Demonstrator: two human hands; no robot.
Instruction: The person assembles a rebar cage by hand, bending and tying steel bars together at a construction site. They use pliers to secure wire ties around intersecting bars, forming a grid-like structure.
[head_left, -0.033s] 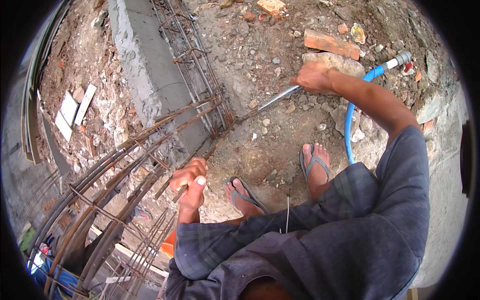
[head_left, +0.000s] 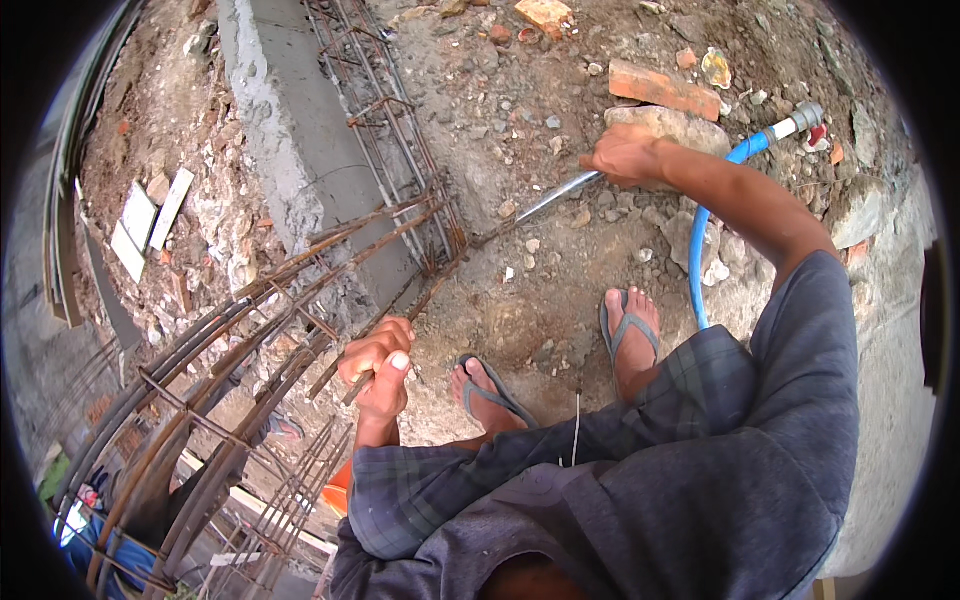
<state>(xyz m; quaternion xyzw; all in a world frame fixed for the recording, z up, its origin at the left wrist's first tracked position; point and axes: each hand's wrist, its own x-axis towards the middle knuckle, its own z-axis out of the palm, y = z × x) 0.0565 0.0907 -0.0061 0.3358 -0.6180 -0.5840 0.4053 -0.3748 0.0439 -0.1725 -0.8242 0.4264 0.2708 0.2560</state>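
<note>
My right hand (head_left: pixel 627 157) is closed around the end of a shiny metal pipe (head_left: pixel 556 196). From there the pipe slopes down left, its darker far end meeting the corner of a rusty rebar cage (head_left: pixel 388 105). My left hand (head_left: pixel 378 366) is wrapped round a rusty reinforcing bar (head_left: pixel 432 292), the thumb lying over the fingers. That bar runs up to the same corner, and its short end pokes out below the fist. Close beside my left hand, several long bars tied with stirrups (head_left: pixel 215 350) curve toward the lower left.
A grey concrete beam (head_left: pixel 290 130) lies left of the upright cage. On the right are a blue hose (head_left: pixel 697 250), a brick (head_left: pixel 663 88) and a large stone (head_left: pixel 670 125). My sandalled feet (head_left: pixel 632 340) stand on rubble-strewn soil. Another person's blue clothing (head_left: pixel 120 560) shows behind bars at lower left.
</note>
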